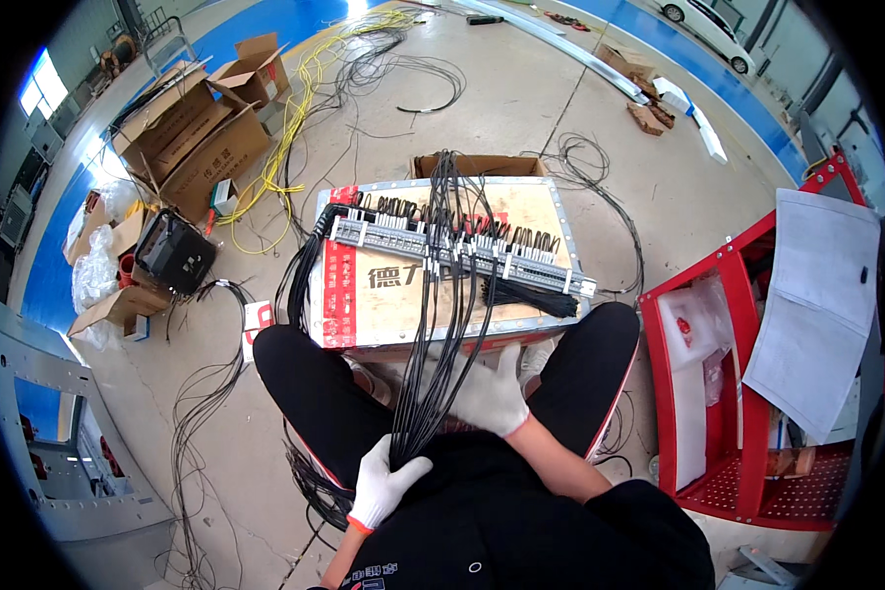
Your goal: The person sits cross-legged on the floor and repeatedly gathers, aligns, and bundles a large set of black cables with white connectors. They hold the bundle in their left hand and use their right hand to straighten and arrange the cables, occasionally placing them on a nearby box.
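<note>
My left hand [387, 483], in a white knit glove, is closed around the lower part of a bundle of black wires [421, 398] in front of my lap. Beside the bundle, on its right, is my right hand [494, 390], also gloved. Its thumb stands apart and its fingers reach behind the wires, partly hidden and blurred. The wires run up across a long grey terminal block strip [379, 236], with black wire loops along its far side. That strip lies slanted on a wooden crate [372, 320] with metal edging and red tape.
Cardboard boxes [221, 157], a black case [174, 251] and yellow cable [300, 108] lie at the left. More black wires [192, 423] trail over the floor. On the right stands a red metal cart [703, 275] with paper sheets [816, 305] on it.
</note>
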The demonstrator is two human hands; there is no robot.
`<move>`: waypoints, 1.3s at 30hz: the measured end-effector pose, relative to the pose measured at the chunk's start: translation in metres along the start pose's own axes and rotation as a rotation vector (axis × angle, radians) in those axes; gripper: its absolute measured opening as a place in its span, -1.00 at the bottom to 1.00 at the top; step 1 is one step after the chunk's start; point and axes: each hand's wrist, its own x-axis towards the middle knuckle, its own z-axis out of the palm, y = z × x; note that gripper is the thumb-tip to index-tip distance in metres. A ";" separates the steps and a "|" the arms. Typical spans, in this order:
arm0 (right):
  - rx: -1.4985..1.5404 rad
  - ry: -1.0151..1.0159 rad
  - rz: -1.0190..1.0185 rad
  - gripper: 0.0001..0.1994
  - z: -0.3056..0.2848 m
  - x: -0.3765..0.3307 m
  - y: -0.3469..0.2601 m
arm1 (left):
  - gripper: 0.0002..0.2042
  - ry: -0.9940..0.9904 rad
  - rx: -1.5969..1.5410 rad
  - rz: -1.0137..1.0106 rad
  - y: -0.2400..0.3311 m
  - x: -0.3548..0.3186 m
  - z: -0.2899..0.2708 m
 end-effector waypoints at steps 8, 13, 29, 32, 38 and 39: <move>-0.335 0.226 -0.085 -0.63 0.019 0.073 -0.017 | -0.73 0.042 0.339 -0.086 0.027 0.004 0.000; -0.186 0.023 -0.227 -0.64 0.075 0.151 -0.087 | -0.74 0.195 0.467 0.140 0.057 0.020 -0.002; -1.172 -0.073 0.045 -0.74 0.016 -0.010 0.090 | -0.57 -0.424 0.638 -0.101 0.010 -0.026 -0.063; -1.227 0.165 0.379 -0.65 0.043 -0.008 0.073 | -0.70 -0.633 -0.046 -0.100 -0.012 0.017 -0.049; -1.611 0.180 0.240 -0.57 0.032 -0.017 0.021 | -0.75 -0.685 -0.312 -0.317 0.003 0.039 -0.009; -1.976 0.125 0.211 -0.61 0.045 -0.017 0.001 | -0.73 -0.630 -0.289 -0.346 0.005 0.037 -0.006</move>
